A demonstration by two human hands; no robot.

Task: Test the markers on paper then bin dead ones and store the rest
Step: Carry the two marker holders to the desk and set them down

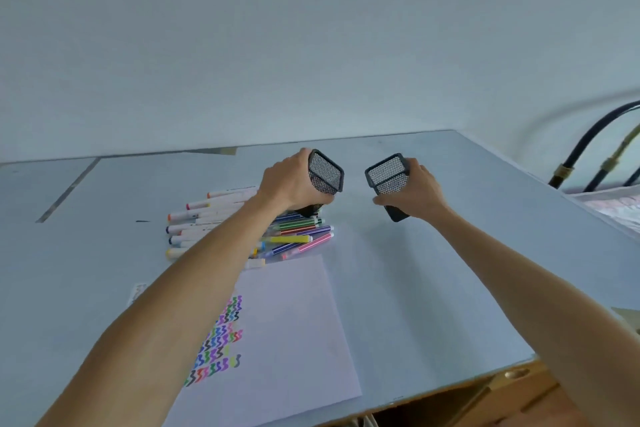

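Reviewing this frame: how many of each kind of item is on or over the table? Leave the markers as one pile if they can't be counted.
Mesh holders: 2, in the left hand and right hand; first holder, second
Paper sheets: 1
Marker pile: 1, partly hidden
Total: 4

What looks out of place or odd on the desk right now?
Both black mesh holders are tipped, not upright: the left hand grips one, the right hand the other. The markers lie loose in a pile beside the paper.

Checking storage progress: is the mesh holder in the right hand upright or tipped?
Tipped: the right hand grips the mesh holder tilted, its mouth facing the camera.
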